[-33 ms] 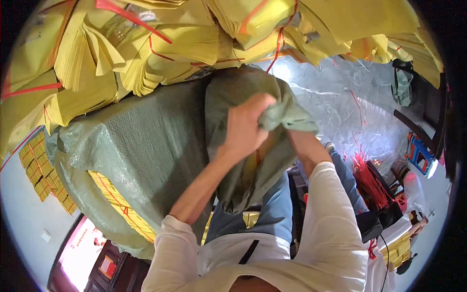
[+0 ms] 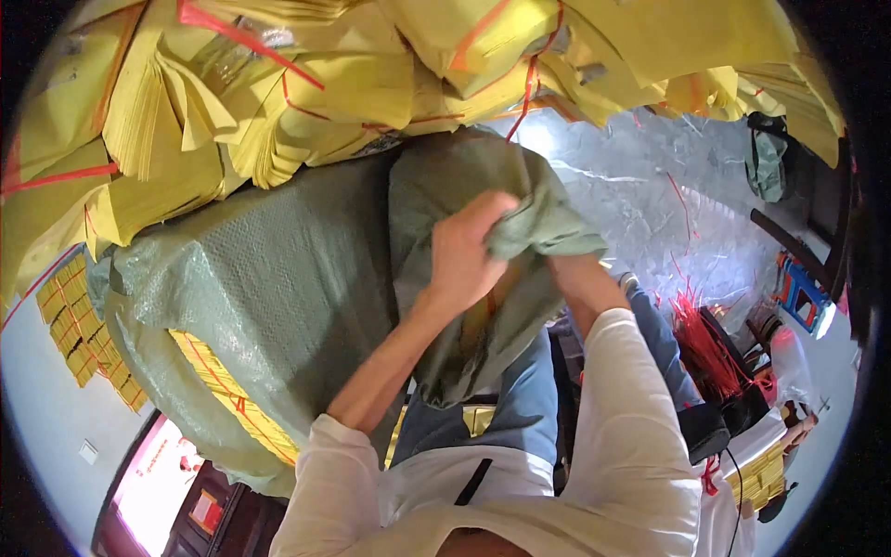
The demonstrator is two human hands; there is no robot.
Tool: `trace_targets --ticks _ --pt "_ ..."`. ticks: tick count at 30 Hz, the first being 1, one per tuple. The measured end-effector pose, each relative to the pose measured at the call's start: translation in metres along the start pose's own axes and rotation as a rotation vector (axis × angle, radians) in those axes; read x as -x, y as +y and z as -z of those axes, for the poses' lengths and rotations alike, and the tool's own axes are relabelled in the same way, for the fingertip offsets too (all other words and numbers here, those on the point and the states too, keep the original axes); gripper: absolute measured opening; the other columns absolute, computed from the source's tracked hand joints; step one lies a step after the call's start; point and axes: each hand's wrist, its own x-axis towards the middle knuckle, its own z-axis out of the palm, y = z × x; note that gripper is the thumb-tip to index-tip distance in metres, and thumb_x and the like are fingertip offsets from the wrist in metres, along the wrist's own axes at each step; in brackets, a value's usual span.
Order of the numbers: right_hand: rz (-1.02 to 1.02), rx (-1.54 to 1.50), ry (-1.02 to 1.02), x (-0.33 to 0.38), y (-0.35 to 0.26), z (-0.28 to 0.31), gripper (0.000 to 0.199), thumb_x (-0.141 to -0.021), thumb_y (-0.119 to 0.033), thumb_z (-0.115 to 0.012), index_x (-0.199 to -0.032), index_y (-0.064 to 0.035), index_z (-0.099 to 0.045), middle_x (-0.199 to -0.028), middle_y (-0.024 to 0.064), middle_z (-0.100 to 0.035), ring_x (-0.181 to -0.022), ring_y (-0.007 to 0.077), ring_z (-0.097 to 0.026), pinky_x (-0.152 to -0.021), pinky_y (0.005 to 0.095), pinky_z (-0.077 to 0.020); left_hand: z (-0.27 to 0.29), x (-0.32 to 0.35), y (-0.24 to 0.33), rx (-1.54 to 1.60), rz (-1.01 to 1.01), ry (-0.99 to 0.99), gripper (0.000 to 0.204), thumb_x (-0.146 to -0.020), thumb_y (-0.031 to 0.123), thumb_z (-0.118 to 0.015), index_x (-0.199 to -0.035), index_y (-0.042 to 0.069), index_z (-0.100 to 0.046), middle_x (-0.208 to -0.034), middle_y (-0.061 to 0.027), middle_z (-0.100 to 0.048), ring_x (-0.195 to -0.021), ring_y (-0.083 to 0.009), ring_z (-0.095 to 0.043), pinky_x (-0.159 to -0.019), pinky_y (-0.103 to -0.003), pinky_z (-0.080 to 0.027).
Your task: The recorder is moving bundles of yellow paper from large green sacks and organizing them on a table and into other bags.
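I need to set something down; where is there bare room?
Most open: the grey floor right of the held sack, between the yellow paper stacks at the top and the red strip heap below, though lightly littered. Crowded: the top, piled with those stacks, and the left, where a larger green sack adjoins the held one.

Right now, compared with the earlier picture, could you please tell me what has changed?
The left hand has shifted slightly down and leftward, still clutching the grey-green woven plastic sack, whose bunched fold followed. The red-tied yellow paper bundles stayed put.
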Motion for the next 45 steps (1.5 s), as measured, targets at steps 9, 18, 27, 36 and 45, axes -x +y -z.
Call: trace_targets --ticks 9,18,27,36,45 --pt "0.267 0.659 -0.100 0.081 0.011 -0.007 0.048 -0.078 -0.017 -0.072 -0.120 -0.0038 -0.052 -0.118 0.0129 -0.056 -0.106 0.0250 -0.057 -0.087 0.0439 -0.0464 0.039 0.037 0.000 -0.169 0.153 0.006 0.031 -0.066 -0.001 -0.067 -0.095 0.003 -0.057 -0.097 -0.0109 -0.064 -0.089 -0.0295 -0.063 -0.074 -0.032 -0.048" --pt "0.321 0.706 0.452 0.156 -0.073 -0.049 0.052 -0.071 -0.015 -0.076 -0.118 -0.0070 -0.054 -0.119 0.0152 -0.055 -0.108 0.0319 -0.053 -0.091 0.0477 -0.0405 0.046 0.004 0.005 -0.028 0.251 -0.328 0.028 -0.063 0.001 -0.064 -0.090 -0.001 -0.056 -0.106 -0.0172 -0.063 -0.105 -0.0361 -0.058 -0.090 -0.040 -0.044" --pt "0.050 0.615 0.526 0.059 -0.099 0.020 0.052 -0.064 -0.001 -0.070 -0.113 -0.0050 -0.051 -0.114 0.0176 -0.053 -0.102 0.0424 -0.052 -0.082 0.0491 -0.0403 0.018 0.029 0.053 -0.271 0.167 -0.177 0.025 -0.062 -0.001 -0.066 -0.085 -0.001 -0.058 -0.094 -0.0189 -0.062 -0.097 -0.0357 -0.059 -0.086 -0.040 -0.045" --pt "-0.040 0.029 0.453 0.072 -0.088 0.020 0.030 -0.073 0.003 -0.056 -0.102 -0.0005 -0.052 -0.094 0.0219 -0.057 -0.092 0.0448 -0.052 -0.076 0.0453 -0.0434 -0.027 0.124 0.056 -0.288 -0.180 -0.110 0.040 -0.072 0.005 -0.063 -0.111 0.004 -0.052 -0.122 -0.0189 -0.049 -0.113 -0.0341 -0.048 -0.097 -0.044 -0.036" --pt "-0.037 -0.657 0.515 0.060 -0.099 0.008 0.019 -0.088 -0.004 -0.053 -0.107 -0.0007 -0.052 -0.101 0.0067 -0.061 -0.095 0.0128 -0.053 -0.086 0.0302 -0.0427 -0.088 0.073 -0.107 -0.233 0.702 -0.227 0.036 -0.086 0.012 -0.052 -0.121 0.001 -0.049 -0.125 -0.0209 -0.051 -0.115 -0.0354 -0.049 -0.100 -0.044 -0.035"
